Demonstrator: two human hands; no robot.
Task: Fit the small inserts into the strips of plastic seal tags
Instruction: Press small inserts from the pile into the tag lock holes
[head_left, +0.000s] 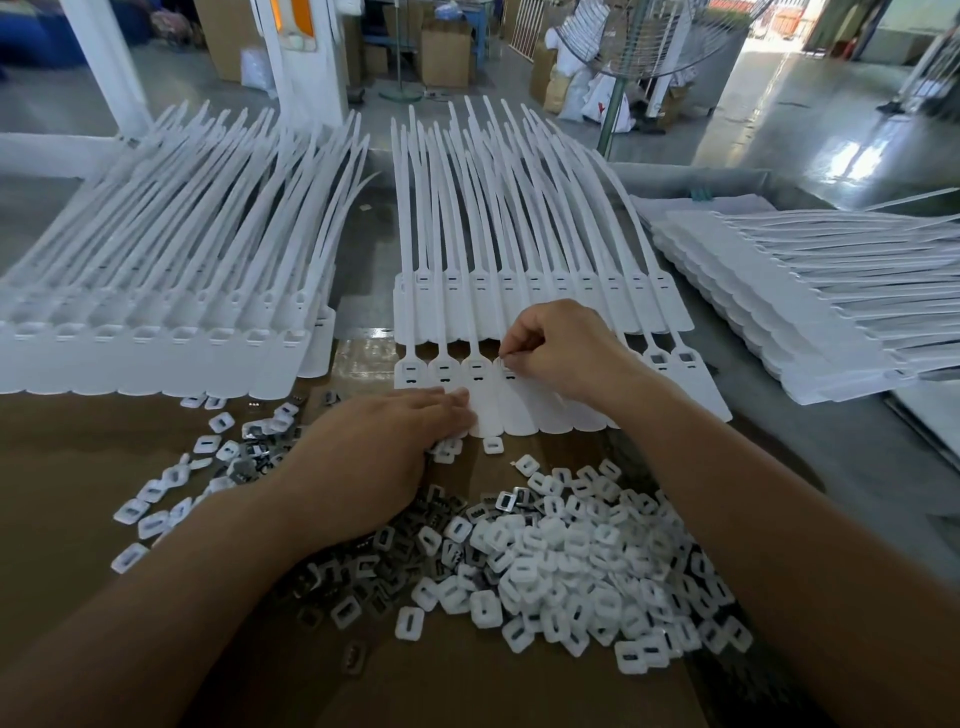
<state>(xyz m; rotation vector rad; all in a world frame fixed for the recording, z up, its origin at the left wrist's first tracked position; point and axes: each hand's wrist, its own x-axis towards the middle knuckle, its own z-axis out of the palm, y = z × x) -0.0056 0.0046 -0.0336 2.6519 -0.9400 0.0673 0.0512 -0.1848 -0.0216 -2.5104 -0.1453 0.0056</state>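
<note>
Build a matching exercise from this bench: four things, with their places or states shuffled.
1 left hand
2 right hand
3 heap of white inserts
4 side stack of strips

A lying at the right of the table
B pinching an insert over a tag head
C piled on the cardboard
D pressing flat on the front strip

Pairs: 1-D, 2-B, 3-C, 4-A
</note>
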